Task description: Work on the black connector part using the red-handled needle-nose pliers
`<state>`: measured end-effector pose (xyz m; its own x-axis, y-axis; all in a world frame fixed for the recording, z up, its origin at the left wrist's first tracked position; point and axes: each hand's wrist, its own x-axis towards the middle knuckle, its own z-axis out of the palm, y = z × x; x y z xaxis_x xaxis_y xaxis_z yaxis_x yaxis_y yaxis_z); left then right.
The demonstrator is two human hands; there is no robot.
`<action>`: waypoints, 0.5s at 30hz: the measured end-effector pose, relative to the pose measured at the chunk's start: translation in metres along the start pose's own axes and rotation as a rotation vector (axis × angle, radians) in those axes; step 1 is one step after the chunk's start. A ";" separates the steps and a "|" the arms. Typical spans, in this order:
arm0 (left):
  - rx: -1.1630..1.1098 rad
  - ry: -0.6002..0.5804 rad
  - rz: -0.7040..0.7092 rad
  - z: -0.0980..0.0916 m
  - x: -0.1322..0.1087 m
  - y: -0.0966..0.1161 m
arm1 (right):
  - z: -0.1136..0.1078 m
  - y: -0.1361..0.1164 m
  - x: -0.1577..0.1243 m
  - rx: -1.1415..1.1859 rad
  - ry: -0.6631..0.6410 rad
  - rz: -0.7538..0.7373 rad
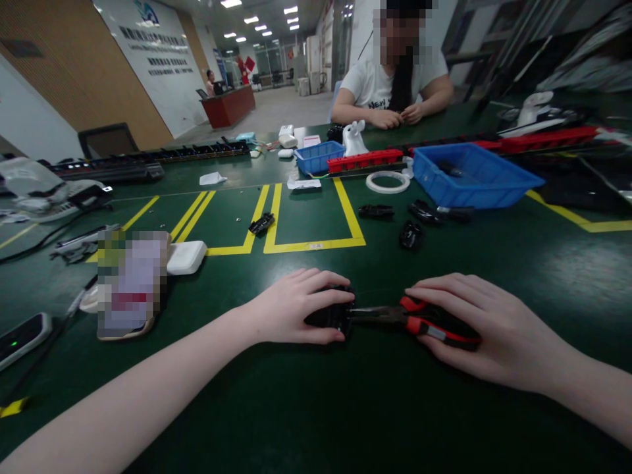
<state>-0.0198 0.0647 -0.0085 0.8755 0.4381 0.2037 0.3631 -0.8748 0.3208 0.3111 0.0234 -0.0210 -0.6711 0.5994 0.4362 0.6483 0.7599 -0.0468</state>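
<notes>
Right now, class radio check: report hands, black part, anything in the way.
Left hand holding black part. Right hand gripping pliers, nose at part. Loose black pieces lie beyond, apart from hands.

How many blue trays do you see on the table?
2: a smaller blue tray, left of the upright white object; a larger blue tray, right of it. Others may be hidden.

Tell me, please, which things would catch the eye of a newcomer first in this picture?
Probably the red-and-black pliers in the right grip, with their tips at the black part under the left grip, near the middle of the green table. Next, perhaps, the large blue bin farther back on the right, and the yellow tape lines beyond the left grip.
</notes>
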 end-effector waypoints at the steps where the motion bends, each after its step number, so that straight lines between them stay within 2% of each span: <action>1: -0.002 0.000 -0.003 0.000 0.000 0.000 | -0.002 0.001 0.001 -0.023 0.002 -0.020; 6: 0.010 -0.003 0.005 -0.001 0.000 0.001 | -0.015 0.007 0.001 -0.121 0.016 -0.094; 15: 0.023 -0.005 -0.007 -0.002 0.000 0.002 | -0.016 0.020 0.001 -0.073 -0.023 -0.047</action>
<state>-0.0194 0.0629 -0.0063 0.8746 0.4433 0.1964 0.3766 -0.8762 0.3009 0.3292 0.0356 -0.0067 -0.7089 0.5696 0.4159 0.6399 0.7674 0.0396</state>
